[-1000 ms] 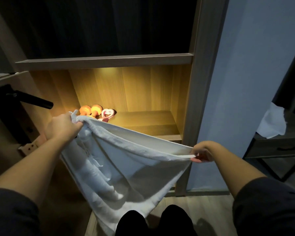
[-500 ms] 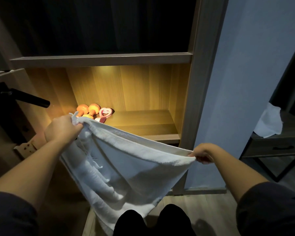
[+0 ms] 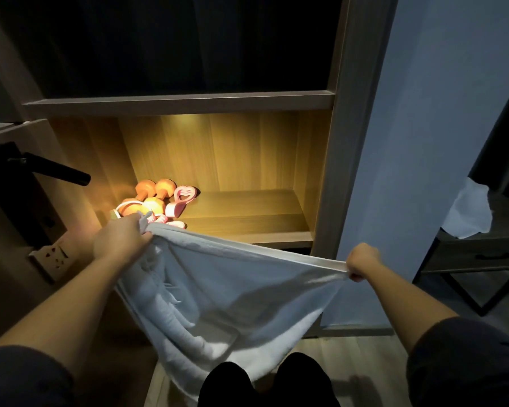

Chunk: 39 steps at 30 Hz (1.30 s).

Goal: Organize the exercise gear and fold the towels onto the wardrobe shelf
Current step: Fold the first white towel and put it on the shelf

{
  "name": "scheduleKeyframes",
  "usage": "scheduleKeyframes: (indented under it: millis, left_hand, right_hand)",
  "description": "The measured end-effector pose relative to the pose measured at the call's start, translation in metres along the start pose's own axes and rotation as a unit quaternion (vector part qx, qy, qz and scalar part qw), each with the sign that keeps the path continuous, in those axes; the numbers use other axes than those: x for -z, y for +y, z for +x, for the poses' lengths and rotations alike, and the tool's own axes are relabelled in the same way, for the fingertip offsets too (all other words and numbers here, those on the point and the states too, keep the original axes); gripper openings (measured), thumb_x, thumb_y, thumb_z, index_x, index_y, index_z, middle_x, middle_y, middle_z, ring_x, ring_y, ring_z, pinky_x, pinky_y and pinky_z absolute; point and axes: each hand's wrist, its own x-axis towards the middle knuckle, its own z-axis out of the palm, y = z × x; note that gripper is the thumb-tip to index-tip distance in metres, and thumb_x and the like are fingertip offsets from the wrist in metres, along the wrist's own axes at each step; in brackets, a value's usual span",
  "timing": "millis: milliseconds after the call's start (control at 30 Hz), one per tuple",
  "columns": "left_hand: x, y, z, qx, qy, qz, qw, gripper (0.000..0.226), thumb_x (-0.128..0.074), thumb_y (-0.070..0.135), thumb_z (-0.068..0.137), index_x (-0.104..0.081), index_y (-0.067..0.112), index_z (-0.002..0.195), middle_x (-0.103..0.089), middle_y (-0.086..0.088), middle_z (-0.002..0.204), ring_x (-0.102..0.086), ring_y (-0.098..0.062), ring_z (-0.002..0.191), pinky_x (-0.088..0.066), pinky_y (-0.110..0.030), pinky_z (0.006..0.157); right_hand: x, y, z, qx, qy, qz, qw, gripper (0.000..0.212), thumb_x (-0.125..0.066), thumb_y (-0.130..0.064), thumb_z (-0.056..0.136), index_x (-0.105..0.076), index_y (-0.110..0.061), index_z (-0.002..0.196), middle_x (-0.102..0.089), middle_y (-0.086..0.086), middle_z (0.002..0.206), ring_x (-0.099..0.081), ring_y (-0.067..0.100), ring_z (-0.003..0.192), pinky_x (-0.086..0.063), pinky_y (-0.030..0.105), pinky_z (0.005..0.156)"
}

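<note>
A white towel hangs stretched in front of the lit wardrobe shelf. My left hand grips its left top corner, just in front of the shelf's left end. My right hand grips the right top corner, lower and out past the wardrobe's side post. The towel sags between them down to my legs. Orange dumbbells and a pink hand gripper lie together at the shelf's left back.
A black door handle juts out at the left, with a wall socket below it. A dark side table at the right carries another white cloth. The wardrobe compartment above is dark.
Both hands have stayed on the towel's corners. The view has tilted down slightly, so more of the dumbbells and the pink gripper shows above the towel's edge.
</note>
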Motion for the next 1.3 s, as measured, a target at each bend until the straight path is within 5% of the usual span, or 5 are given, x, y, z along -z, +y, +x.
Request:
scheduleKeyframes:
  millis: [133, 300, 867, 1033, 1300]
  left_hand:
    - [0.015, 0.032, 0.004, -0.048, -0.028, -0.066, 0.996, 0.023, -0.064, 0.039, 0.089, -0.058, 0.017, 0.095, -0.063, -0.008, 0.082, -0.053, -0.024, 0.072, -0.034, -0.030, 0.056]
    - [0.040, 0.101, -0.002, -0.185, -0.056, -0.088, 0.977, 0.023, -0.067, 0.036, 0.083, -0.050, 0.022, 0.079, -0.053, 0.001, 0.069, -0.057, -0.025, 0.072, -0.030, -0.030, 0.052]
    - [0.092, 0.116, 0.013, -0.276, -0.151, -0.298, 0.901, 0.021, -0.067, 0.029, 0.090, -0.063, 0.013, 0.077, -0.062, -0.012, 0.072, -0.048, -0.016, 0.062, -0.033, -0.033, 0.058]
    - [0.095, 0.126, 0.014, -0.248, -0.133, -0.393, 0.876, 0.016, -0.068, 0.023, 0.091, -0.070, 0.007, 0.088, -0.068, -0.016, 0.084, -0.057, -0.019, 0.071, -0.041, -0.035, 0.065]
    - [0.097, 0.137, 0.015, -0.259, -0.153, -0.401, 0.866, 0.015, -0.072, 0.037, 0.086, -0.064, 0.024, 0.084, -0.056, 0.007, 0.056, -0.041, -0.005, 0.050, -0.031, -0.019, 0.047]
  right_hand:
    - [0.000, -0.024, -0.016, 0.046, 0.014, -0.111, 0.993, 0.012, -0.061, -0.016, 0.090, -0.067, -0.008, 0.097, -0.066, 0.012, 0.115, -0.062, 0.029, 0.098, -0.053, 0.035, 0.081]
    - [0.003, -0.120, -0.078, 0.329, -0.188, 0.102, 0.920, 0.086, -0.077, -0.039, 0.080, -0.033, -0.016, 0.150, -0.042, 0.005, 0.149, -0.042, 0.019, 0.136, -0.036, 0.036, 0.113]
    - [0.018, -0.160, -0.108, 0.395, -0.049, 0.234, 0.887, 0.029, -0.056, 0.009, 0.080, -0.067, 0.005, 0.107, -0.067, 0.012, 0.098, -0.056, 0.015, 0.091, -0.046, 0.031, 0.077]
    - [0.047, -0.158, -0.109, 0.425, -0.142, 0.229, 0.864, 0.058, -0.067, -0.007, 0.088, -0.045, -0.014, 0.141, -0.053, 0.000, 0.133, -0.051, 0.011, 0.120, -0.044, 0.022, 0.095]
    - [0.064, -0.175, -0.111, 0.442, -0.099, 0.264, 0.851, 0.020, -0.065, -0.018, 0.092, -0.064, -0.003, 0.104, -0.065, 0.012, 0.099, -0.062, 0.019, 0.090, -0.053, 0.037, 0.083]
